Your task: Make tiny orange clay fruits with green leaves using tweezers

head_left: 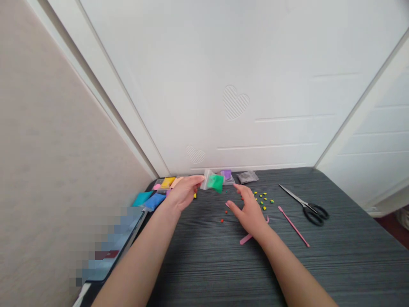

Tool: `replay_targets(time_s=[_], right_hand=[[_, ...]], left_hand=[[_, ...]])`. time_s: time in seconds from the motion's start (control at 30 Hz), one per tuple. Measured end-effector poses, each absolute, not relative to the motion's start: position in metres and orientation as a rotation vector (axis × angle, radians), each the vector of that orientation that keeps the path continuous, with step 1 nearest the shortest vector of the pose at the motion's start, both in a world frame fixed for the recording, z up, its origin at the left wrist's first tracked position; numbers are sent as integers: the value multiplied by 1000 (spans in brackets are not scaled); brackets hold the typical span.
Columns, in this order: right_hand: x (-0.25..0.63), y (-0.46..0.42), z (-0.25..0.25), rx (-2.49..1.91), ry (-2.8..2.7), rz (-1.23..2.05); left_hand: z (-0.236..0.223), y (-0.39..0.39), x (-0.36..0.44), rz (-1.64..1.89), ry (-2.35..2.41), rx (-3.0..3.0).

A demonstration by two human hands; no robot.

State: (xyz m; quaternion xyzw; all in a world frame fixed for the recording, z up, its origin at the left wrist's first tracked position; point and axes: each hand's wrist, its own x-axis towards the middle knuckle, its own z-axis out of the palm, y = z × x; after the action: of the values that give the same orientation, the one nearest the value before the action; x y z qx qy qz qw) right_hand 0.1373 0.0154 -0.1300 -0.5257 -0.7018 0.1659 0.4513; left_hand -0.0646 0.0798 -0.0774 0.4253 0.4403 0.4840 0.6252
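My left hand (182, 192) pinches the edge of a small clear zip bag of green clay (216, 183), lifted above the back of the dark table. To its right, my right hand (247, 209) hovers with thumb and fingers apart, holding nothing. Beneath my right wrist lies a flat pink tool (246, 239), partly hidden by the arm. Small red bits (222, 220) rest left of that hand, and several small yellow-green pieces (264, 208) are scattered just beyond its right side.
Scissors with black handles (315, 213) and a thin pink stick tool (294, 227) lie at the right. Along the back are a purple bag (227, 175) and a grey bag (247, 177). Blue (155, 201) and yellow bags (168, 182) sit at the left, near a pixelated screen-like area (111, 251).
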Motion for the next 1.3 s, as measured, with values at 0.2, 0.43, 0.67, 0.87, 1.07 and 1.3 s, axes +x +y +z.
replay_targets(time_s=[0.2,0.43,0.67,0.87,1.07,1.3], right_hand=[[132,7,-129,-1247,-1949,296],[125,0,-126,-1233,-1969,237],[114,-8,-123,-1141,-1967,489],[108,-13,-119,-1112,-1972,566],[105,-15,-119,-1130,-2003,557],[104,-15,-121,-1137,-2022,536]], left_hand=[[-99,34,-48,990,814,889],[-126,21,-47,1018,700,766],[-130,19,-42,1104,696,723],[-131,18,-40,1163,683,713],[-133,18,-39,1176,677,714],[-135,17,-39,1189,667,693]])
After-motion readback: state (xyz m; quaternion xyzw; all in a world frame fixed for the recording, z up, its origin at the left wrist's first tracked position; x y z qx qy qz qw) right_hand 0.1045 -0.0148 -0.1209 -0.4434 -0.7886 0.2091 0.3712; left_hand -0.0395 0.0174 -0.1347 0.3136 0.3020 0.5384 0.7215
